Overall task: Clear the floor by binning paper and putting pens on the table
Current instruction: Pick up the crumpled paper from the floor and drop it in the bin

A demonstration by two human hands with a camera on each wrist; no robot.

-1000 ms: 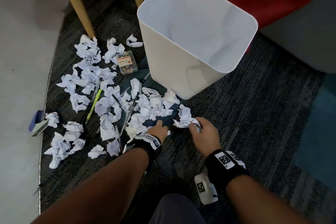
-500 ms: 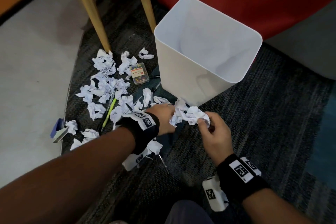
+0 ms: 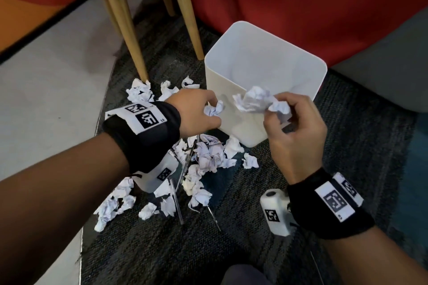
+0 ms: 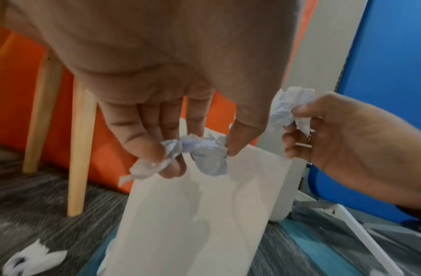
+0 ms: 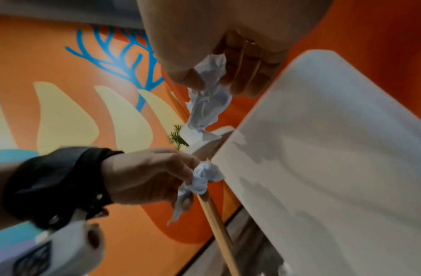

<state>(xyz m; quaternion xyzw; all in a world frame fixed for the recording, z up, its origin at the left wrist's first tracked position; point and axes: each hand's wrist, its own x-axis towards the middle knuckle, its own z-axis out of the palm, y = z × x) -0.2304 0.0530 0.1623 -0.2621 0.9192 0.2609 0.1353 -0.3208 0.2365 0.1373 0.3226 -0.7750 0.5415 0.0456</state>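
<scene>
Overhead, from the head view: left hand (image 3: pixel 196 111) — fingers curled round a small paper wad (image 3: pixel 214 109), held just beside the near-left wall of the white bin (image 3: pixel 266 62). Right hand (image 3: pixel 294 129) — thumb and fingers pinching a larger crumpled paper (image 3: pixel 257 100) at the bin's near rim. Bin upright on dark carpet (image 3: pixel 301 180), wooden table legs (image 3: pixel 185 7) behind it to the left. Loose paper scraps (image 3: pixel 208 157) strewn on the carpet below the left wrist, with several pens (image 3: pixel 176 201) lying among them.

Left wrist view: left hand (image 4: pixel 171 119) palm-on, fingertips closed on the small wad (image 4: pixel 204 155) in front of the bin's wall (image 4: pixel 193 224); a twist of paper trails from the lower fingers. Right hand (image 4: pixel 346 145) enters at right, gripping its paper (image 4: pixel 289 108), apart from the left.

Right wrist view: right hand (image 5: pixel 228 61) pinching its paper (image 5: pixel 207 104), which hangs down beside the bin (image 5: pixel 322 149). Left hand (image 5: pixel 152 175) lower — wad (image 5: pixel 204 177) touching the bin's wall or just off it; blur prevents telling which.
</scene>
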